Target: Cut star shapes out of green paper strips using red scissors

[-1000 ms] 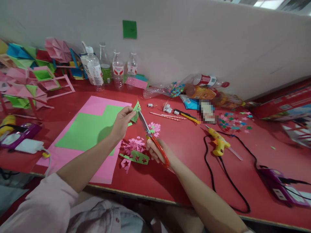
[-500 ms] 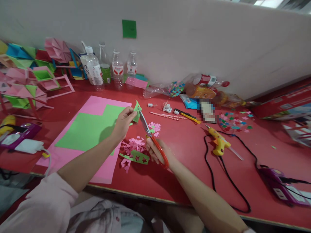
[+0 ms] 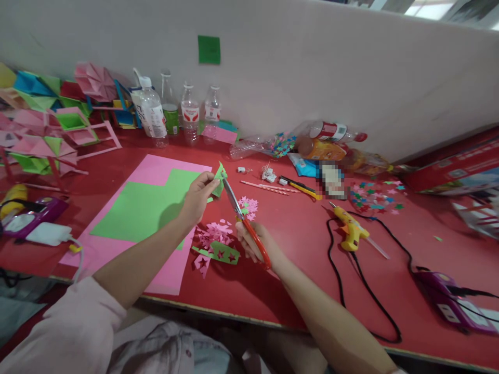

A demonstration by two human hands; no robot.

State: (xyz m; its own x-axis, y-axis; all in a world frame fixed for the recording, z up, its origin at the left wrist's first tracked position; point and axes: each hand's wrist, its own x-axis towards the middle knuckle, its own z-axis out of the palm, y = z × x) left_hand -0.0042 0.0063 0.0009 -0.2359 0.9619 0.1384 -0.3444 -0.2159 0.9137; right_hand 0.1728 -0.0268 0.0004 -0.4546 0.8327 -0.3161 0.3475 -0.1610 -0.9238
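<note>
A small piece of green paper (image 3: 219, 183) is pinched between the fingertips of my left hand (image 3: 198, 196), above the red table. My right hand (image 3: 255, 241) grips the red-handled scissors (image 3: 257, 243), whose blades point up and left and touch the green piece. Under and beside my hands lie pink paper scraps (image 3: 214, 235), a green strip (image 3: 224, 253) with star-shaped holes, and a small pile of pink and green stars (image 3: 248, 205). Green sheets (image 3: 136, 210) rest on a large pink sheet (image 3: 166, 278) to the left.
Several bottles (image 3: 190, 117) stand by the wall, and others lie right of them. A yellow glue gun (image 3: 353, 228) with a black cable is at the right, near a purple power strip (image 3: 440, 296). Folded paper shapes (image 3: 93, 82) fill the back left.
The scissor blades look slightly closer together at the green paper. My hands have barely moved; the view has shifted a little.
</note>
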